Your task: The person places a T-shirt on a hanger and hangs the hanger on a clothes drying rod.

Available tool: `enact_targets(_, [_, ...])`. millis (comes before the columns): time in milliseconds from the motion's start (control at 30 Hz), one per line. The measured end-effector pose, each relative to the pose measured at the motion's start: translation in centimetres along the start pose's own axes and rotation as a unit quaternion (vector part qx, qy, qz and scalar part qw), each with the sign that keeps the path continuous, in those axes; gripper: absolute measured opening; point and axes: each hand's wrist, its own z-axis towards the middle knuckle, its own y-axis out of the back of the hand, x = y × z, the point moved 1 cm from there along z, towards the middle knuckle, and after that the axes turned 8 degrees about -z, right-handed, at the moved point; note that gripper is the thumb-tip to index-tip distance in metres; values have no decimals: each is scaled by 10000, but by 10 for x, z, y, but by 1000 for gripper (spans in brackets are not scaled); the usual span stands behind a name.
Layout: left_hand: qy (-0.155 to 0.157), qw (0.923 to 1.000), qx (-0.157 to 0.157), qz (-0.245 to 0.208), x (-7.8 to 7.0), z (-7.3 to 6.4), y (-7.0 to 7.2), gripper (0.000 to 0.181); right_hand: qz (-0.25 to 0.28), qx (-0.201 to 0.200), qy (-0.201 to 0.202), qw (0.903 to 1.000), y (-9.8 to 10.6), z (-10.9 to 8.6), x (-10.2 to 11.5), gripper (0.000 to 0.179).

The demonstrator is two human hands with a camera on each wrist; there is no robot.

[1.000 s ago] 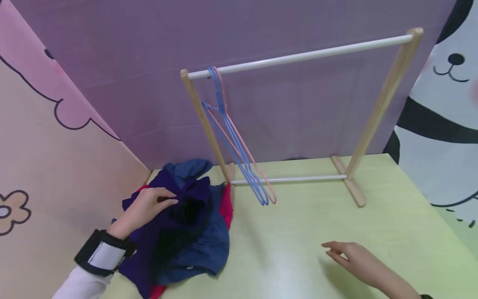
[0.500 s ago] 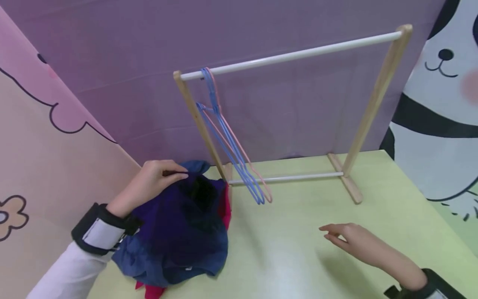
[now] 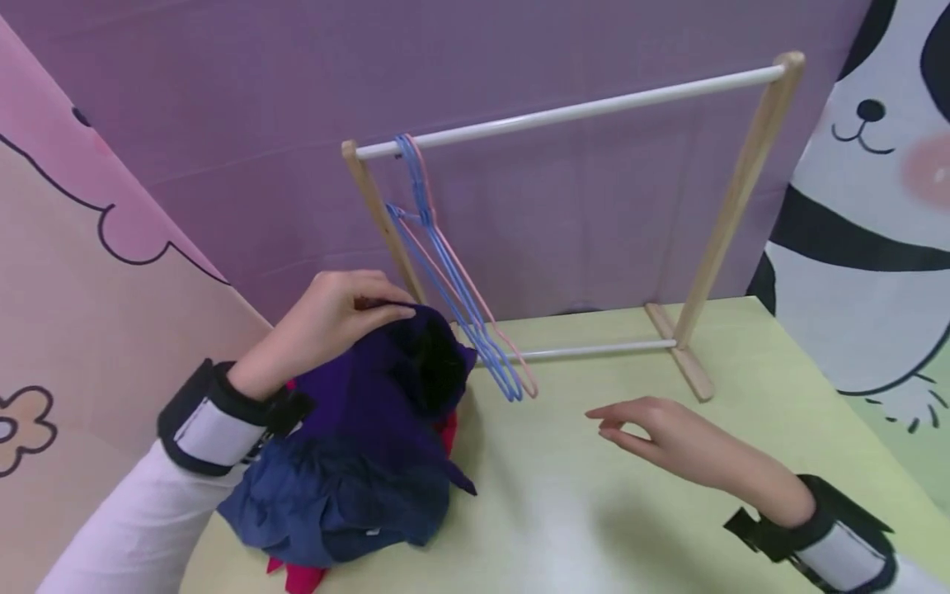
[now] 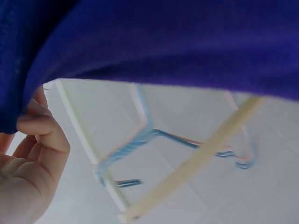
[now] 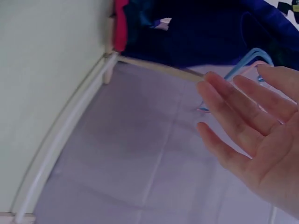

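Observation:
My left hand (image 3: 345, 318) pinches the upper edge of a dark purple garment (image 3: 356, 404) and holds it raised over the clothes pile. In the left wrist view the purple cloth (image 4: 187, 42) hangs from between thumb and fingers, its kind unclear. Beneath it lies a blue garment (image 3: 334, 503), with a red garment (image 3: 304, 577) showing at the pile's edges. My right hand (image 3: 660, 437) hovers over the table, holding nothing; the right wrist view shows its fingers (image 5: 233, 112) loosely extended. Several blue and pink hangers (image 3: 460, 272) hang close to the raised cloth.
A clothes rack with a white top bar (image 3: 594, 107) and wooden posts (image 3: 742, 198) stands at the back of the pale yellow table (image 3: 549, 470). Its left post is partly hidden by the purple cloth. A patterned wall (image 3: 111, 330) borders the left side.
My left hand has lifted the purple garment up and to the right, off the blue one. My right hand has moved left and upward in view, still holding nothing.

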Motion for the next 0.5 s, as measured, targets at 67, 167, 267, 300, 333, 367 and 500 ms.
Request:
enact_targets(67, [-32, 9999, -32, -105, -8, 5, 3, 12, 10, -126, 102, 9999, 3, 4, 4, 23])
enact_targets(167, [-65, 9995, -73, -309, -19, 13, 6, 11, -19, -718, 443, 9964, 7, 10, 9, 29])
enact_targets(267, [-137, 9980, -72, -617, -29, 21, 4, 11, 24, -1462, 891, 9852, 11, 15, 15, 46])
enact_targets(300, [-151, 9973, -75, -715, -32, 23, 2, 11, 75, -1624, 1025, 9814, 12, 17, 17, 52])
enact_targets(333, [-175, 9964, -84, -827, -35, 25, -1, 10, 141, -1720, 1145, 9783, 12, 18, 19, 57])
enact_targets(367, [-200, 9956, -77, -912, -37, 27, -4, 10, 204, -1757, 1219, 9767, 12, 19, 22, 61])
enact_targets(500, [-222, 9928, -15, -1181, -39, 31, -21, 10, 157, -1739, 1180, 9776, 1, 23, 29, 63])
